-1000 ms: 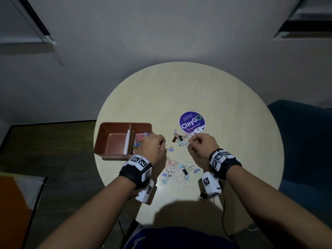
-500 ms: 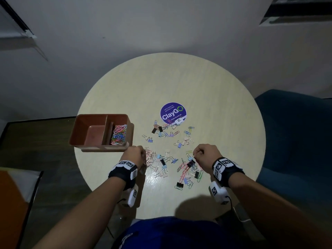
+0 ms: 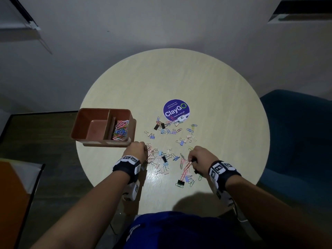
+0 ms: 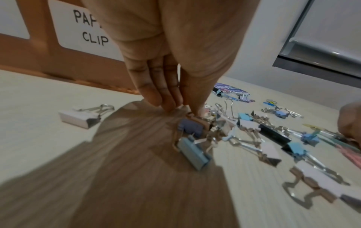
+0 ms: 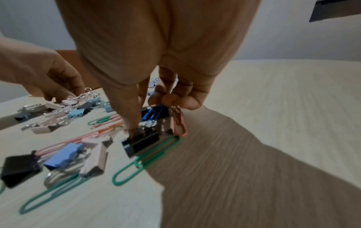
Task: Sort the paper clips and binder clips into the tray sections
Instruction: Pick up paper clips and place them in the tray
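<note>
The brown tray (image 3: 89, 115) stands at the table's left; its right section holds coloured paper clips (image 3: 120, 130) and its left section is bare. Its front wall carries a "PAPER CLIP" label (image 4: 89, 30). Binder clips and paper clips (image 3: 165, 159) lie scattered between my hands. My left hand (image 3: 144, 152) pinches a small binder clip (image 4: 192, 115) at the pile's left edge, fingers (image 4: 162, 98) pointing down. My right hand (image 5: 156, 104) grips an orange paper clip (image 5: 178, 123) and a blue one in its curled fingers, while its forefinger touches a black binder clip (image 5: 140, 140).
A round purple sticker (image 3: 176, 110) lies at the centre of the round pale table (image 3: 215, 105), with more clips (image 3: 168, 127) just below it. A blue chair (image 3: 296, 132) stands to the right. Several large green paper clips (image 5: 144, 160) lie near my right hand.
Both hands have drawn back from the clips beside the sticker and tray to the nearer pile. The right hand now works lower in that pile.
</note>
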